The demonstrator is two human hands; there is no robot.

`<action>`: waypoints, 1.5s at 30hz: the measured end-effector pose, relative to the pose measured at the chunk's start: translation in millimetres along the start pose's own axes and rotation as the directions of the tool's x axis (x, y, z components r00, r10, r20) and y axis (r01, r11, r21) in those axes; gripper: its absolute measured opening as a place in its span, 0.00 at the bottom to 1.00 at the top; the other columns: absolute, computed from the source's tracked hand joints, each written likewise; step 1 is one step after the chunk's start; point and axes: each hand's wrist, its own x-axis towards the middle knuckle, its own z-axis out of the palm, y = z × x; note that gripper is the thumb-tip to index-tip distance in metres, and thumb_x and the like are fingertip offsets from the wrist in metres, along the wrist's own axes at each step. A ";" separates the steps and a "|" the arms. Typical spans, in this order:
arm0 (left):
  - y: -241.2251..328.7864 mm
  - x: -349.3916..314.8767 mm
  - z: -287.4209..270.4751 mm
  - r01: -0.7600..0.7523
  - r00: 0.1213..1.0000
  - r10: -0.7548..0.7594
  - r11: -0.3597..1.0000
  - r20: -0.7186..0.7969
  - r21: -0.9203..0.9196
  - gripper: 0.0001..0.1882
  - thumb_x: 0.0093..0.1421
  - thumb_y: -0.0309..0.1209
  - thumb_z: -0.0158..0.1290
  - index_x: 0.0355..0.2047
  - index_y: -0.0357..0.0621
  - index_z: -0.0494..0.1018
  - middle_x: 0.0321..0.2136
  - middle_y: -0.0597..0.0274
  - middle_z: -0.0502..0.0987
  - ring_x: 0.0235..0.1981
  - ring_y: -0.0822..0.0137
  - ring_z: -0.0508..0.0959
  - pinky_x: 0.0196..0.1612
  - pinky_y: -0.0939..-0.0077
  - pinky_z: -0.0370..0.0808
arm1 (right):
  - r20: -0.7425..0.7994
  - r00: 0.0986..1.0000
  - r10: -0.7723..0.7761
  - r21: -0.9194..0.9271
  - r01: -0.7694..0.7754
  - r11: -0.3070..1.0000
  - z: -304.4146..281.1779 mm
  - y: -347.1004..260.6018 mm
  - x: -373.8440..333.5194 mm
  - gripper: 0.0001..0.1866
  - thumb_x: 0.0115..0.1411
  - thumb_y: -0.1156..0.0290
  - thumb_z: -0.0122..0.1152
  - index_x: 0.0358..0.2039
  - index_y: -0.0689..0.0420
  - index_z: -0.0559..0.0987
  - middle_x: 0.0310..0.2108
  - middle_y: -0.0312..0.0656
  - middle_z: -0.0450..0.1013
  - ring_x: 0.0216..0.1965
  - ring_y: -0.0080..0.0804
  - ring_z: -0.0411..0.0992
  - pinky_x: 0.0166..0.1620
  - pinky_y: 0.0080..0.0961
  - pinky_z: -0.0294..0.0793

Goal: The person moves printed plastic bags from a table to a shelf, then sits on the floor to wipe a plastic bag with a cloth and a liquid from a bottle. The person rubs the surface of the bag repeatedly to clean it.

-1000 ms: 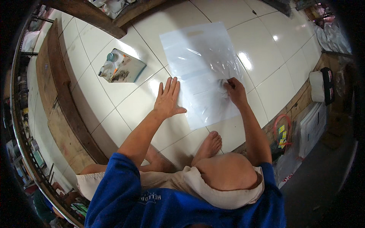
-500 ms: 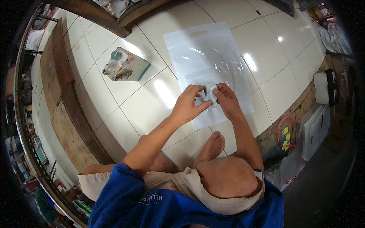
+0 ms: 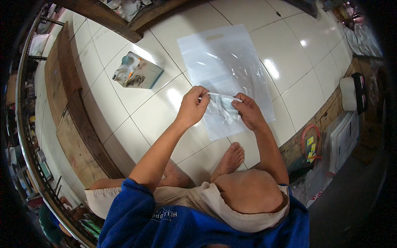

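Note:
Between my hands stretches a crumpled white and pale-blue cloth (image 3: 223,106), its folds hanging down; it looks thin and soft. My left hand (image 3: 192,105) pinches its upper left corner. On its right side, my right hand (image 3: 249,110) grips it with the thumb on top. Below the cloth, a large clear-and-white plastic bag (image 3: 223,53) lies flat on the tiled floor, with a handle slot at its far end. My hands are over its near part, and the cloth hides some of it.
A stained rectangular can (image 3: 138,73) with a round blue-green cap stands left of the bag. Farther left is a long wooden bench (image 3: 68,124). At the right, a wooden board (image 3: 326,107) borders the floor, with a red loop (image 3: 311,131) and wrapped flat white sheets (image 3: 345,138) nearby.
The cloth has gone from a small bunched wad to spread out between my hands. My left hand has moved left and a little farther away, closing on the cloth's corner.

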 end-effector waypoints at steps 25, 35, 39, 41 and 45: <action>4.6 -11.0 -14.0 0.353 0.877 -0.077 0.773 0.474 -0.526 0.24 0.59 0.18 0.45 0.58 0.39 0.65 0.44 0.61 0.75 0.43 0.73 0.75 0.48 0.77 0.72 | 0.133 0.973 -0.188 -0.528 0.231 0.818 11.7 -0.5 0.3 0.36 0.59 0.69 0.64 0.65 0.55 0.58 0.51 0.53 0.71 0.53 0.38 0.70 0.52 0.31 0.71; -29.8 -17.7 -5.6 -0.005 0.991 0.007 1.000 -0.131 0.016 0.20 0.62 0.30 0.51 0.55 0.40 0.68 0.44 0.58 0.73 0.45 0.67 0.73 0.48 0.72 0.71 | 0.032 0.995 -0.093 -0.168 0.097 0.981 40.6 -13.6 -18.0 0.29 0.62 0.77 0.55 0.64 0.57 0.61 0.45 0.43 0.74 0.42 0.23 0.71 0.45 0.22 0.72; -13.2 -27.4 -10.1 0.074 0.970 -0.035 0.985 0.241 -0.154 0.18 0.63 0.35 0.54 0.51 0.40 0.71 0.44 0.58 0.74 0.47 0.68 0.72 0.48 0.72 0.70 | 0.019 0.990 -0.136 -0.081 0.138 0.987 40.6 5.1 -18.0 0.23 0.62 0.76 0.55 0.59 0.59 0.69 0.41 0.39 0.75 0.36 0.20 0.71 0.41 0.19 0.72; -9.4 -32.9 -0.9 0.236 0.899 -0.132 0.949 0.419 -0.208 0.17 0.64 0.34 0.52 0.51 0.39 0.71 0.43 0.60 0.76 0.46 0.73 0.72 0.48 0.75 0.70 | 0.015 0.997 -0.074 -0.030 0.074 0.997 42.1 10.5 -21.2 0.21 0.62 0.75 0.56 0.56 0.60 0.71 0.41 0.39 0.75 0.36 0.20 0.71 0.40 0.20 0.72; -20.6 -41.3 19.7 0.325 0.875 -0.143 0.882 0.463 -0.342 0.16 0.67 0.29 0.47 0.53 0.36 0.70 0.42 0.64 0.77 0.43 0.77 0.74 0.48 0.81 0.70 | -0.045 0.998 -0.046 -0.253 0.033 0.967 28.4 33.1 -15.0 0.18 0.62 0.71 0.59 0.51 0.61 0.73 0.41 0.41 0.74 0.34 0.19 0.71 0.35 0.21 0.73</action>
